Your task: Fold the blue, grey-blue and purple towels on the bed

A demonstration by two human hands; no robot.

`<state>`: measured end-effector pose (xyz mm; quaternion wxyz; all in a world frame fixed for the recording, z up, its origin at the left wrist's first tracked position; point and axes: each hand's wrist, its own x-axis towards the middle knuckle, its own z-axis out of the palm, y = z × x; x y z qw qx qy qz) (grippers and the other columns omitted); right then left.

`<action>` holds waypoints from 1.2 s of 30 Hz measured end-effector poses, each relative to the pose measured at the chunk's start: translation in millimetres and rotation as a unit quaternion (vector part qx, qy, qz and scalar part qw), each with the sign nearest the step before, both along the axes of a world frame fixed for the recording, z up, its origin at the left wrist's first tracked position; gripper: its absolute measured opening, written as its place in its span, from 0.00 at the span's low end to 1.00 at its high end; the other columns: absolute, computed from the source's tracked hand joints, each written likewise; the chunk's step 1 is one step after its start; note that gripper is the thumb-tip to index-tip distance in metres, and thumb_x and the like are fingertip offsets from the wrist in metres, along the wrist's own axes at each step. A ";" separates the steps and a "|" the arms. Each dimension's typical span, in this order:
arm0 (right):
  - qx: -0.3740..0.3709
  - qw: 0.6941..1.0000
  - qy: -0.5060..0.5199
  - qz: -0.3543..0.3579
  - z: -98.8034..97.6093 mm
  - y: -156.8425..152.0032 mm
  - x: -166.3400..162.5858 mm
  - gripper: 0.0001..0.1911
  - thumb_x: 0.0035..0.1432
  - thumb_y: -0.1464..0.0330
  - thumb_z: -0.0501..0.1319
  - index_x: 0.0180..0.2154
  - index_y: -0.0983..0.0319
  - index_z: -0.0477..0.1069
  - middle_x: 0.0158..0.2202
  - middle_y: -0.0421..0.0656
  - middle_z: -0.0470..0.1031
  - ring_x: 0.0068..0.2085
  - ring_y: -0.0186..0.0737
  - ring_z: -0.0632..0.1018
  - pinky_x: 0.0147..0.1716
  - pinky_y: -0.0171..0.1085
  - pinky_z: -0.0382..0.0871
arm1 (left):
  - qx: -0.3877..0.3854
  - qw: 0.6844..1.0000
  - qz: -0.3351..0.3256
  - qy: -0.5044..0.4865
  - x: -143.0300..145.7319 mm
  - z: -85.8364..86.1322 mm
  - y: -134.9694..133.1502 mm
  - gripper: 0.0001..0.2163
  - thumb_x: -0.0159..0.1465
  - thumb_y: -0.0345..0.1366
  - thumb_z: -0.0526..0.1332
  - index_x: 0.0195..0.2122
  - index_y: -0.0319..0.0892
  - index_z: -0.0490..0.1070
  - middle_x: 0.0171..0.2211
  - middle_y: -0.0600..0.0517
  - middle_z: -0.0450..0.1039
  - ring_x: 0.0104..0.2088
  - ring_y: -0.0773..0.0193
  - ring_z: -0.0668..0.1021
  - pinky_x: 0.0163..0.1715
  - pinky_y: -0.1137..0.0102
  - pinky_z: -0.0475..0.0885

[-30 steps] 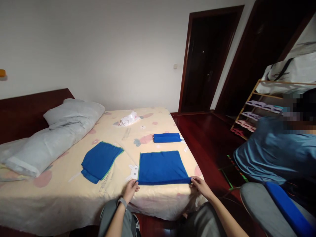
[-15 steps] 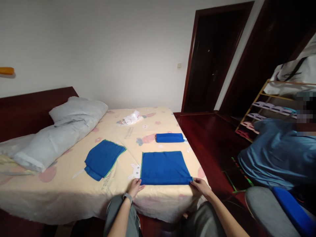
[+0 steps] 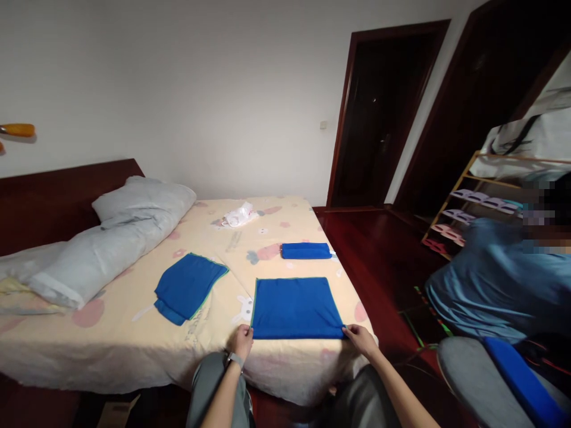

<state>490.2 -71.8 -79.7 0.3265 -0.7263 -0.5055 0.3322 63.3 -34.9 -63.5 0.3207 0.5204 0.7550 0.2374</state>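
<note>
- Filling much of my view, the bed (image 3: 111, 362) carries all three blue cloths; its patterned sheet (image 3: 209, 238) could ruck up if I pulled hard towards me.
- Grey bedding (image 3: 129, 238) lies bunched at the left, well apart from my hands.
- Flat blue cloth (image 3: 292, 303): spread at the bed's near edge, mostly smooth, with what looks like a narrow turned band along its near side. Uneven tension could skew that band or crease the middle.
- Rumpled blue cloth (image 3: 190, 288): apart, to the left; a wide sweep of my arm might catch it.
- Folded blue cloth (image 3: 306, 251): beyond the flat one, by the bed's right edge, where a knock could tip it off.
- My left hand (image 3: 243, 342) and right hand (image 3: 362, 340): at the flat cloth's two near corners.
- Fingers (image 3: 350, 330): pinching those corners on both hands; a loose pinch could let one slip.
</note>
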 end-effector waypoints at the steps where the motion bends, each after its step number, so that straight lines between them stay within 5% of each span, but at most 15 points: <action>1: -0.001 1.000 -0.010 0.002 -0.8 -0.2 0.7 0.17 0.51 0.53 0.58 0.21 0.58 0.69 0.22 0.41 0.75 0.29 0.43 0.76 0.31 0.38 0.65 | -0.001 1.000 -0.007 0.023 -0.4 0.5 -0.8 0.07 0.69 0.36 0.57 0.37 0.42 0.73 0.32 0.51 0.81 0.30 0.65 0.81 0.30 0.74 0.68; 16: -0.014 0.991 -0.134 0.023 -11.8 7.8 4.7 0.12 0.58 0.57 0.58 0.31 0.57 0.74 0.35 0.46 0.82 0.38 0.47 0.81 0.37 0.39 0.68 | 0.017 0.967 -0.079 0.241 4.3 12.2 -2.5 0.07 0.70 0.36 0.56 0.42 0.45 0.75 0.41 0.47 0.80 0.39 0.56 0.81 0.36 0.68 0.67; 21: 0.001 0.979 -0.203 0.025 -0.1 1.8 -10.3 0.09 0.61 0.64 0.57 0.39 0.58 0.73 0.38 0.47 0.81 0.40 0.45 0.81 0.37 0.38 0.69 | 0.089 0.951 -0.097 0.281 8.8 22.8 -9.3 0.11 0.69 0.32 0.55 0.48 0.41 0.74 0.47 0.42 0.76 0.49 0.52 0.76 0.48 0.63 0.67; 26: 0.064 0.950 -0.306 0.009 23.9 -6.9 -33.7 0.20 0.66 0.64 0.48 0.51 0.66 0.70 0.50 0.63 0.73 0.49 0.61 0.75 0.44 0.53 0.68 | 0.175 0.927 -0.190 0.273 23.8 31.2 -24.1 0.16 0.70 0.30 0.50 0.52 0.45 0.74 0.53 0.46 0.74 0.55 0.56 0.73 0.56 0.63 0.66; 31: 0.140 0.920 -0.323 0.174 35.0 -18.4 -63.9 0.20 0.66 0.67 0.48 0.53 0.61 0.72 0.54 0.53 0.74 0.52 0.52 0.75 0.52 0.47 0.68 | 0.273 0.853 -0.362 0.259 50.2 10.5 -46.5 0.23 0.69 0.31 0.50 0.65 0.45 0.64 0.65 0.49 0.65 0.66 0.56 0.65 0.67 0.56 0.58; 36: 0.162 0.862 -0.325 0.353 17.3 -27.9 -108.5 0.31 0.60 0.68 0.55 0.65 0.63 0.63 0.65 0.50 0.67 0.62 0.52 0.69 0.61 0.48 0.63 | 0.254 0.824 -0.428 0.270 72.4 -12.6 -54.2 0.30 0.71 0.40 0.50 0.73 0.45 0.44 0.73 0.50 0.48 0.71 0.54 0.54 0.69 0.53 0.54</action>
